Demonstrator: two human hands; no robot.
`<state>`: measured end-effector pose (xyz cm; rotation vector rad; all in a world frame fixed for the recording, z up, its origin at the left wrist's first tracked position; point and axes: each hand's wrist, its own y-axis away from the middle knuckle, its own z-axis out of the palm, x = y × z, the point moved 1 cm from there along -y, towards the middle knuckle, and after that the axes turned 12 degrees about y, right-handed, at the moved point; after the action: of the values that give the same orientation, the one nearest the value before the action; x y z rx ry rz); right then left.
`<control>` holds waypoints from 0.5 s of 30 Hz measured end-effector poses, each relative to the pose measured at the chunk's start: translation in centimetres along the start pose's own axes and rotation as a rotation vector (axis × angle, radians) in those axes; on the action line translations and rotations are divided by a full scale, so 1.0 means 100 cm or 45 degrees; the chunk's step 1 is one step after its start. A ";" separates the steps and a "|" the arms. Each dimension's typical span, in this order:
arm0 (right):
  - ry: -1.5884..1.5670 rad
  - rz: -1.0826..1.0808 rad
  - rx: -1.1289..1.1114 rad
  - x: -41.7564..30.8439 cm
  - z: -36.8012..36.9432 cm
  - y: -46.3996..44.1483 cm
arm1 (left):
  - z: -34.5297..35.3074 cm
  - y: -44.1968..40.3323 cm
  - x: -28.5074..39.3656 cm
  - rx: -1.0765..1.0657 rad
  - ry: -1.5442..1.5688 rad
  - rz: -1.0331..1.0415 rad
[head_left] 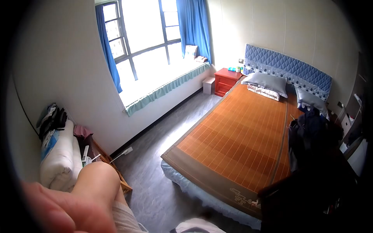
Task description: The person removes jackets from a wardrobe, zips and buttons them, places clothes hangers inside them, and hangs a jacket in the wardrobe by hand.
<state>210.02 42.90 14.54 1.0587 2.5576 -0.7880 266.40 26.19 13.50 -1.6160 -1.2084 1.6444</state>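
Looming blurred at 8 o'clock, person's left hand [50, 211]; cannot tell whether fingers are clenched, released or grasping. Nearest thing, rolled white quilt [58, 163], lies at 12 o'clock from hand; contact unclear. Dark clothes [56, 118] heaped over quilt's far end. Brown mat [233, 136] covers bed [194, 196] at 4 o'clock; grey pillow [268, 81] at 2; window [145, 31] at 11.

No text, label, brand or number is legible, even on the small items [232, 69] atop the red nightstand [226, 80]
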 end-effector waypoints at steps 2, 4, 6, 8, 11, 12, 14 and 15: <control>-0.028 0.000 0.006 -0.001 0.001 0.001 | -0.001 0.001 0.001 0.004 0.000 -0.005; -0.041 0.004 -0.003 -0.002 0.001 0.000 | 0.000 0.001 0.000 0.001 -0.001 -0.013; -0.054 0.005 -0.005 -0.001 0.003 -0.001 | -0.001 0.001 0.001 0.002 0.001 -0.015; -0.004 -0.006 0.006 -0.005 0.003 -0.001 | -0.001 0.001 0.002 0.002 0.001 -0.011; -0.010 -0.014 -0.009 -0.001 0.001 -0.004 | -0.001 0.001 0.002 0.004 0.004 -0.026; -0.027 -0.013 -0.021 0.000 0.001 -0.005 | -0.001 0.001 0.001 0.004 0.004 -0.034; 0.013 -0.035 -0.030 -0.004 0.002 -0.005 | -0.001 0.001 0.001 0.003 0.001 -0.042; 0.029 -0.050 -0.030 -0.004 0.002 -0.007 | 0.001 0.000 0.002 0.001 0.002 -0.047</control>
<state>209.85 42.16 14.85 1.0195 2.6075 -0.7574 266.29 26.37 13.39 -1.5852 -1.2292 1.6206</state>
